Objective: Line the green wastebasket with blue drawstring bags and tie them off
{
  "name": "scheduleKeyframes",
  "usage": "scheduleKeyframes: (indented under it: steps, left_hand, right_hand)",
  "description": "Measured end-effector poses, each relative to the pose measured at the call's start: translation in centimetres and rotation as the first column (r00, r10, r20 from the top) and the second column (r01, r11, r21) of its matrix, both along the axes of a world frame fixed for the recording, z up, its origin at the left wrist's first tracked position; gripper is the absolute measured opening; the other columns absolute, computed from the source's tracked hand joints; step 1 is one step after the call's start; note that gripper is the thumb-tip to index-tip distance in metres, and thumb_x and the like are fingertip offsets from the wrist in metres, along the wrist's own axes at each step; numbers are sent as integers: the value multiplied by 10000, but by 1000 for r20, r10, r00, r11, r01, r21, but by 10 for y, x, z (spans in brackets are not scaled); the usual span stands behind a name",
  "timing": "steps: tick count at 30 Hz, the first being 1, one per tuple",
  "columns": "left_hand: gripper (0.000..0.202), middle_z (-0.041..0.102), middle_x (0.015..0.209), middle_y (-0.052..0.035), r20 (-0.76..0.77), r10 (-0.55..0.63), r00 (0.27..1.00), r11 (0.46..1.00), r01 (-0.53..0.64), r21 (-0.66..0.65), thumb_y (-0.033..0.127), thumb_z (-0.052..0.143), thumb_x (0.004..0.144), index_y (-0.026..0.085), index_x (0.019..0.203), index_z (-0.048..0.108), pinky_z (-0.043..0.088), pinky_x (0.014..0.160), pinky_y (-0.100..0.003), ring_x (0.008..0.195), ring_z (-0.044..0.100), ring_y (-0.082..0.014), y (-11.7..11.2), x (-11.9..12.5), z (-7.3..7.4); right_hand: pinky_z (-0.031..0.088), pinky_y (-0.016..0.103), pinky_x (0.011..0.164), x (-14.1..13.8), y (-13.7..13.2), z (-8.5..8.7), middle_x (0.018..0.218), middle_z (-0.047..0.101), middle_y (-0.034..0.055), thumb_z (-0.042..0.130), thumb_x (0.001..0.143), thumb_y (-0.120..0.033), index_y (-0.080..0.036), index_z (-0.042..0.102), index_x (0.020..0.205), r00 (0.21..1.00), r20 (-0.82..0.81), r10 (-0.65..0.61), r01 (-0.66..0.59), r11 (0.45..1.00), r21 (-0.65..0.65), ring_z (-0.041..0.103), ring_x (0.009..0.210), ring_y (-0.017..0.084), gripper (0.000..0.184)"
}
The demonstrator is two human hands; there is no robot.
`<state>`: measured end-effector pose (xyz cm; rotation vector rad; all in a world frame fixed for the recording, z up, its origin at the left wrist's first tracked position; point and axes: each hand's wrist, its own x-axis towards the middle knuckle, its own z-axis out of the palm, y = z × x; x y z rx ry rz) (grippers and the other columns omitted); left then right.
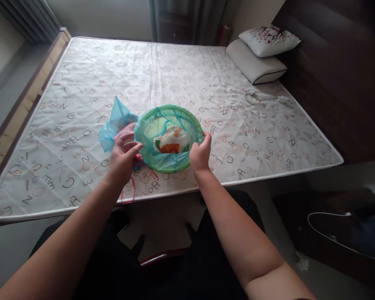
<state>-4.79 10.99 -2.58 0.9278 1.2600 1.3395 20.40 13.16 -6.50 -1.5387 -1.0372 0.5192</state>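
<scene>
A round green bin (175, 111) stands on the mattress near its front edge, lined with a translucent blue bag (146, 133). Inside lies crumpled white and orange plastic rubbish (170, 141). My left hand (123, 152) pinches the blue bag at the bin's left rim, fingers closed on the film. My right hand (201, 153) grips the bin's right rim over the bag. A loose bunch of blue bag film (115, 121) sticks out to the left of the bin. A thin red drawstring (128, 193) hangs below my left hand.
The bare mattress (162, 79) printed with letters fills the view. Two pillows (262, 52) lie at its far right by a dark headboard. A wooden ledge (25, 100) runs along the left. A dark stand with a white cable (331, 227) sits at lower right.
</scene>
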Motion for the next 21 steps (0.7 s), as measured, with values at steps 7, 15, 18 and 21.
scheduleKeyframes:
  steps: [7,15,18,21]
  left_hand:
    - [664,676,1338,-116,-121,-290,949,956,292,1,445,858,793,252,1352,557,632,821,-341,919,761,-195,-12,15,-13]
    - [792,685,1330,-150,-46,-335,941,942,336,-1,723,805,754,219,1340,634,612,868,-356,1102,723,-291,-17,23,-22]
    - [694,725,1227,-128,-107,-237,965,970,242,28,709,813,760,191,1209,701,591,935,-361,1156,690,-303,-16,23,-23]
    - [650,749,1153,-122,-152,-115,982,991,123,44,705,817,752,164,1101,731,574,965,-360,1148,680,-310,-13,23,-19]
  right_hand:
    - [338,625,1268,-28,-19,9,1531,482,153,433,880,-88,-249,448,1416,930,337,148,-240,938,251,393,1533,284,560]
    - [348,615,1265,-68,-44,8,1595,475,139,475,955,-95,-263,576,1345,794,471,385,-451,892,29,294,1608,303,436]
    - [330,582,1272,-81,-53,7,1596,495,104,526,989,-157,-297,615,1294,741,534,407,-500,865,34,292,1611,291,348]
    - [302,585,1273,-86,-61,6,1621,475,97,604,948,-195,-311,613,1327,672,576,466,-564,826,-11,273,1619,310,396]
